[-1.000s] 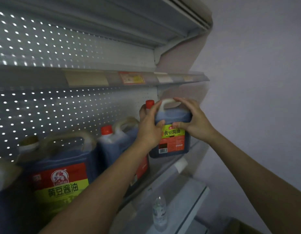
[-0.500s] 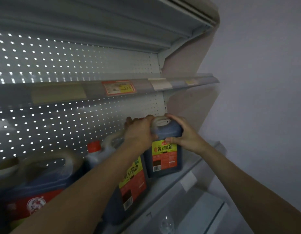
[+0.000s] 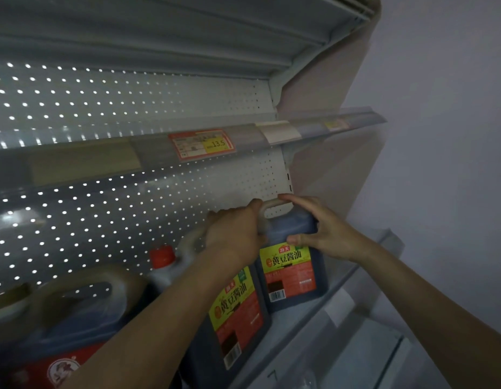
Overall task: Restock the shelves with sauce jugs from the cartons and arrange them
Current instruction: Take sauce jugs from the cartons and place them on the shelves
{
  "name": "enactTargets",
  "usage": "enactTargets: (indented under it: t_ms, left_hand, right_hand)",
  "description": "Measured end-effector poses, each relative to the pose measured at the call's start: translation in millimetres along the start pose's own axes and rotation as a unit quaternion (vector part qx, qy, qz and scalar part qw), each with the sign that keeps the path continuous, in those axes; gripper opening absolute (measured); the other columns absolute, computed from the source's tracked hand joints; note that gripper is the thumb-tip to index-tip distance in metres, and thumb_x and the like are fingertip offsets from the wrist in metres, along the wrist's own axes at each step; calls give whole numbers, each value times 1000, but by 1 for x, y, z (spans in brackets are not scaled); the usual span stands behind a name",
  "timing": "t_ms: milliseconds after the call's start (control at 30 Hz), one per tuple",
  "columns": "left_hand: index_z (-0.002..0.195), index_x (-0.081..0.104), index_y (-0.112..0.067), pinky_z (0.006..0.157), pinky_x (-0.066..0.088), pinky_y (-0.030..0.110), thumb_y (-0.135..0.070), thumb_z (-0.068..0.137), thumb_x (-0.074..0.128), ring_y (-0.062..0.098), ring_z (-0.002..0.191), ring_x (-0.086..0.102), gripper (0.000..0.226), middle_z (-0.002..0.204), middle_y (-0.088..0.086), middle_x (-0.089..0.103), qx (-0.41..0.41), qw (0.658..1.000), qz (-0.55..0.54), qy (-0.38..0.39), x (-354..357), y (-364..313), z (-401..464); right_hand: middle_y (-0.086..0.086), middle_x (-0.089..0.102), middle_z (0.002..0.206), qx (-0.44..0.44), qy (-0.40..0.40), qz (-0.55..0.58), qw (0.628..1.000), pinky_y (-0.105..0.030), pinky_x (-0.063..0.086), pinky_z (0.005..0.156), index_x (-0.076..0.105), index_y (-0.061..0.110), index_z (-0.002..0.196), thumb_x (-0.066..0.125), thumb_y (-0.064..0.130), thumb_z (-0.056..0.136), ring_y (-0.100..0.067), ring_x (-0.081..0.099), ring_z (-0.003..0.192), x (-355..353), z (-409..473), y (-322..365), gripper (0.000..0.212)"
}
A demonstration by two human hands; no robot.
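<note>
Seating the end sauce jug (image 3: pixel 292 265) at the right-hand end of the shelf (image 3: pixel 336 293), both hands are clamped on its top: the left hand (image 3: pixel 235 234) is wrapped over the cap side and handle root, the right hand (image 3: pixel 325 234) lies over the handle with its thumb pressed on the front shoulder. The jug looks upright, label outward, just beside a neighbouring jug (image 3: pixel 238 318) (whether the two touch I cannot tell). Its base sits close to the shelf's front lip, so letting go too soon, or with a sideways shove, could tip it off the open right end. Pushing back hard might knock the neighbour askew and spoil the row.
</note>
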State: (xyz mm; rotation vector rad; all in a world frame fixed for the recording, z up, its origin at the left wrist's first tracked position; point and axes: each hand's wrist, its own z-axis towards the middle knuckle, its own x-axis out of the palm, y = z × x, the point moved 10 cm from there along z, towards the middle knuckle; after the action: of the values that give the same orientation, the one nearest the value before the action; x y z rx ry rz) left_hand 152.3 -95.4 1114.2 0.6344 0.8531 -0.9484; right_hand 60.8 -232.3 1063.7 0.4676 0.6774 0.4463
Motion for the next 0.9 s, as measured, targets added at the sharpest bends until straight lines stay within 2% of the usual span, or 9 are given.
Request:
enactTargets:
  t_ms: [300, 400, 500, 567, 633, 700, 767, 833, 900]
  left_hand:
    - [139, 44, -34, 104, 42, 50, -34, 95, 67, 34, 117, 54, 50, 118, 8, 65, -82, 990, 111, -37, 5, 0, -7]
    - [136, 47, -31, 101, 40, 46, -32, 96, 65, 33, 116, 54, 44, 119, 9, 63, -77, 988, 129, -45, 1, -3, -12]
    - [128, 52, -25, 94, 41, 42, -28, 96, 61, 31, 111, 58, 33, 116, 7, 64, -64, 989, 122, -56, -6, -5, -17]
    - [125, 53, -23, 89, 43, 41, -27, 97, 57, 30, 107, 60, 29, 113, 7, 64, -47, 993, 83, -69, -14, -7, -21]
    - [128, 52, -23, 84, 46, 40, -29, 97, 54, 29, 102, 62, 31, 110, 7, 64, -16, 996, 21, -82, -25, -11, -26]
    - [135, 51, -26, 81, 48, 37, -31, 97, 54, 27, 100, 65, 38, 113, 5, 66, 21, 995, -50, -85, -38, -16, -35]
    - [139, 51, -30, 78, 49, 34, -32, 96, 56, 23, 99, 67, 43, 117, 0, 68, 52, 988, -111, -91, -49, -17, -50]
    - [140, 50, -33, 76, 52, 33, -32, 95, 59, 18, 98, 67, 46, 119, -4, 68, 78, 977, -176, -96, -56, -18, -69]
    - [139, 52, -33, 81, 55, 36, -28, 94, 63, 18, 100, 68, 46, 121, -6, 69, 95, 960, -246, -95, -57, -18, -92]
  right_hand:
    - [11, 37, 153, 18, -6, -17, 1000, -27, 35, 120, 36, 49, 153, 75, 29, 93, 1, 36, 142, 2, -9, 1, 74]
    - [16, 34, 158, 26, -27, -2, 999, -24, 32, 120, 34, 45, 154, 72, 26, 95, 3, 32, 145, 3, -15, 0, 73]
    - [20, 33, 158, 39, -30, 27, 998, -28, 40, 118, 34, 46, 154, 71, 23, 97, 0, 35, 145, 7, -18, 3, 72]
    - [19, 30, 161, 52, -33, 45, 997, -41, 44, 117, 33, 49, 154, 69, 22, 98, -10, 35, 148, 10, -19, 6, 72]
    - [20, 25, 164, 65, -54, 28, 996, -48, 39, 119, 29, 51, 154, 68, 23, 99, -12, 30, 152, 13, -24, 8, 74]
    - [13, 32, 163, 95, -96, 3, 991, -47, 38, 120, 26, 57, 152, 69, 23, 98, -12, 36, 148, 13, -34, 11, 77]
    - [6, 41, 158, 134, -137, -46, 980, -36, 37, 118, 23, 57, 149, 71, 26, 96, -11, 43, 142, 14, -47, 18, 78]
    - [6, 46, 149, 143, -178, -81, 970, -28, 36, 113, 28, 41, 153, 72, 26, 96, -10, 45, 137, 15, -62, 34, 73]
    - [9, 50, 140, 141, -227, -100, 958, -33, 39, 114, 41, 31, 149, 70, 23, 97, -16, 49, 134, 17, -81, 57, 60]
